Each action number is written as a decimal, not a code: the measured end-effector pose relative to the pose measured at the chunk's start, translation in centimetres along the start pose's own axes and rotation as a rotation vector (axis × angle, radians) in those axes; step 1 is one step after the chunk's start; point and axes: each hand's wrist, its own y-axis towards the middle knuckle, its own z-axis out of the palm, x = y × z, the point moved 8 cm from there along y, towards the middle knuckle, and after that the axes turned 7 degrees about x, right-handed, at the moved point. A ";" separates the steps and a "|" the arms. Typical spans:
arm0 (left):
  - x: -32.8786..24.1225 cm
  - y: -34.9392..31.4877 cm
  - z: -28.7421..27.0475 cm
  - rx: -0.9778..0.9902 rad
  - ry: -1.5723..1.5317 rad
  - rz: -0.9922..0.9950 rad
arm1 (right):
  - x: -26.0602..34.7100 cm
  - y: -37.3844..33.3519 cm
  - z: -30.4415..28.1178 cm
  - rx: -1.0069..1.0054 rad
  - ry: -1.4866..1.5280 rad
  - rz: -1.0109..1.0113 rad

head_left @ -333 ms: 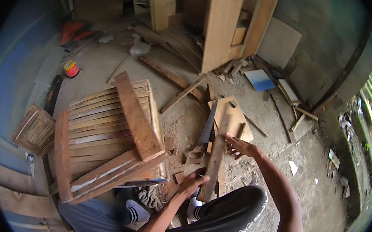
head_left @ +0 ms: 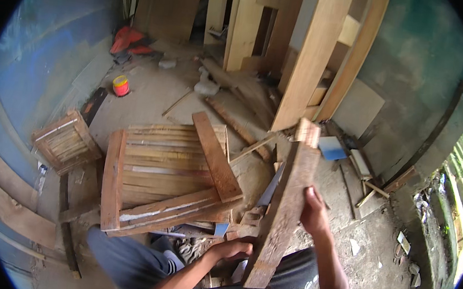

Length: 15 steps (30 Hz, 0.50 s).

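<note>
A brown wooden plank (head_left: 286, 205) with a notched, paler far end slants up over my right leg, held between both hands. My left hand (head_left: 232, 249) is closed on its near left edge. At the right edge, farther up, my right hand (head_left: 315, 209) grips the plank; some of its fingers are hidden behind the wood. Left of the plank rests a slatted wooden panel (head_left: 165, 163) with loose brown boards (head_left: 216, 157) across its top. A handsaw (head_left: 270, 191), partly covered by the plank, lies on the floor between panel and plank.
A smaller slatted frame (head_left: 68, 141) stands at the left near a dark wooden strip (head_left: 68, 223). Farther back are a red tub (head_left: 120, 85) and a red cloth (head_left: 130, 41). Tall pale wooden frames (head_left: 312, 57) rise behind the scattered offcuts. A rubble edge runs along the right.
The plank has been lifted nearer and turned to show its broad face, with both hands still on it. My view has tilted up and shifted left.
</note>
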 end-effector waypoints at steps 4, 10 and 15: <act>-6.5 -3.5 2.0 -0.195 0.172 0.230 | 1.1 -0.3 6.9 -0.085 -0.315 -0.027; -17.2 -10.8 5.8 -0.585 0.627 0.672 | 2.6 -1.4 16.1 0.182 -0.393 -0.255; -27.2 -15.5 9.5 -0.675 0.721 0.985 | 1.5 -2.0 19.5 0.280 -0.439 -0.363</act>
